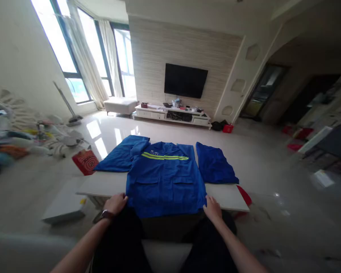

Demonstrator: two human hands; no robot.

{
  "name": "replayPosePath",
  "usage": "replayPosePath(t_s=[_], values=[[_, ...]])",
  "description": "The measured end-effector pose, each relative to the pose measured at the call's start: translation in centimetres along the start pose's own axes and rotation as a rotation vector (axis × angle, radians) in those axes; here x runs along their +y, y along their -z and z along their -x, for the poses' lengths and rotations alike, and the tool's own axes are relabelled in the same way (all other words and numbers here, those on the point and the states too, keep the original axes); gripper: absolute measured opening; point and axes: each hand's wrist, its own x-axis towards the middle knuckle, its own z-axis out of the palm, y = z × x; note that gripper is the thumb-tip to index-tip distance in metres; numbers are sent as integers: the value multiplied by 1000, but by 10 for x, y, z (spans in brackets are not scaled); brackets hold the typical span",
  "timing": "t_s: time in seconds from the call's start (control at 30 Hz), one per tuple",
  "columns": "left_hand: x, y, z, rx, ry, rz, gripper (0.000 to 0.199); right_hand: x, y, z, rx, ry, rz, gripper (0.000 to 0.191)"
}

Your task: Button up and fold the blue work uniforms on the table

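A blue work jacket [165, 187] with yellow reflective stripes and two flap pockets lies spread, front up, on a low white table [226, 197]. Its lower hem hangs over the table's near edge. My left hand [116, 203] pinches the jacket's lower left corner, a watch on its wrist. At the opposite lower corner, my right hand [213, 208] is closed on the fabric too. Left of the jacket lies a folded blue garment [116, 155], partly under its sleeve. Another folded blue garment [216, 163] rests on the right side of the table.
A red bag [85, 162] and a white box [64, 204] stand on the floor at the left. Something red [244, 195] shows beyond the table's right end. Across the room are a TV stand [150, 113], a bench [121, 105] and a wall-mounted television [185, 80].
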Motion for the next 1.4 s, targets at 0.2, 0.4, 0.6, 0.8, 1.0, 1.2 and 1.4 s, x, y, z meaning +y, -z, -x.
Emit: replayPosePath(t_s=[0.2,0.4,0.6,0.8,1.0,1.2,1.4], values=[[5,-28,45,344,-292,-118,28,-34,-27,36,129,88,-68,35],[-1,-24,56,293,-380,-44,26,-87,-74,82,-98,296,-309,25],[-12,-40,49,316,-231,-56,37,-109,-90,100,-272,317,-396,19],[-16,-51,39,300,-32,71,35,-96,-92,101,-307,301,-389,17],[-5,-57,34,271,2,130,35,-79,-105,100,-275,262,-411,16],[28,-58,46,267,-44,7,37,-83,-108,94,-261,265,-416,14],[101,-98,68,248,-199,40,30,-98,-96,92,-246,349,-376,18]])
